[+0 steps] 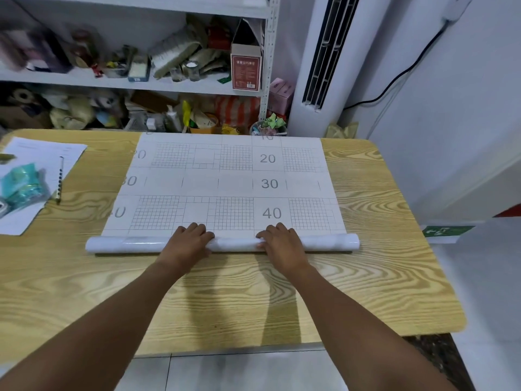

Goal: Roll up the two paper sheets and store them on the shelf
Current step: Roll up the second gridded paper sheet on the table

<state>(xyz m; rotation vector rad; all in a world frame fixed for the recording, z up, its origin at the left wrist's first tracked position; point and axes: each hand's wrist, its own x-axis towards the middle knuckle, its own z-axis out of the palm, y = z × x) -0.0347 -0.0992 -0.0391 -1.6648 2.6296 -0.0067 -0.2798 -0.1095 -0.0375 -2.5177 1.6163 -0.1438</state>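
Two bare forearms reach out from the near edge across the wood-grain tabletop [380,277]. The left hand [189,239] and right hand [280,241] rest palms down, side by side but apart, on the rolled part of the paper sheet [225,176]. The fingers of both bend over the top of the roll [127,244] and the thumbs tuck in at its near side, so each hand grips it.

The roll lies across the middle of the tabletop, parallel to the near edge. The unrolled part runs flat to the far edge, showing grid squares and the numbers 20, 30 and 40.

By the left edge lies a white page [36,153] with a pen [59,179] on it and a teal packet [21,182] beside the pen.

Behind the far edge stands the shelf [141,83], crowded on both visible levels. A red carton [245,70] stands upright at its right end with the top flap open (from here I cannot see what is inside). Near it are small clear jars [191,69], one with something white in it. On the lower level an orange-striped bag [236,108] is packed among bottles and bundles too blurred to name. Just past the far edge a small cup [269,127] holds green folded paper bits. A pink box [279,94] sits beside the shelf post, against a tall white air-conditioning unit [318,66].
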